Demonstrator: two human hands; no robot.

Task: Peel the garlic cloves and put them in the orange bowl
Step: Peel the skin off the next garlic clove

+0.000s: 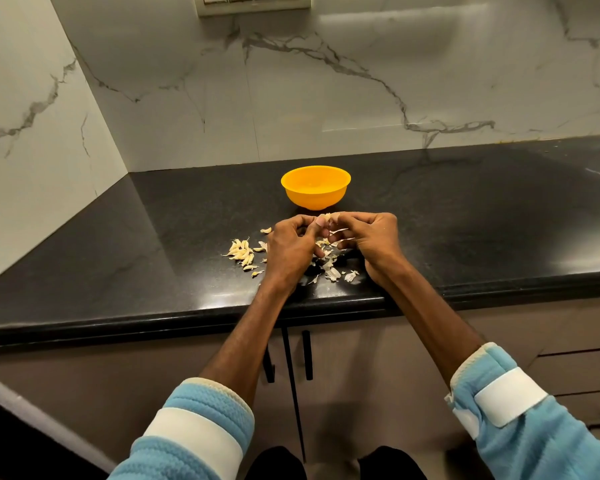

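Two bare hands meet over a glossy, speckled black stone countertop (482, 209). The left hand (291, 247) and right hand (371, 240) both have curled fingers, and their fingertips pinch one small pale garlic clove (326, 217) between them, with thin strips of skin hanging from it. Just behind the hands stands the round, smooth plastic orange bowl (312, 199), upright; what it holds cannot be seen. A loose heap of garlic cloves (241, 252), slim and yellowish, lies left of the hands. Whitish papery skins (332, 273) are scattered beneath the wrists. Fuzzy light-blue sleeves (201, 431) carry white bands. Grey-veined white marble wall (326, 98) rises behind.
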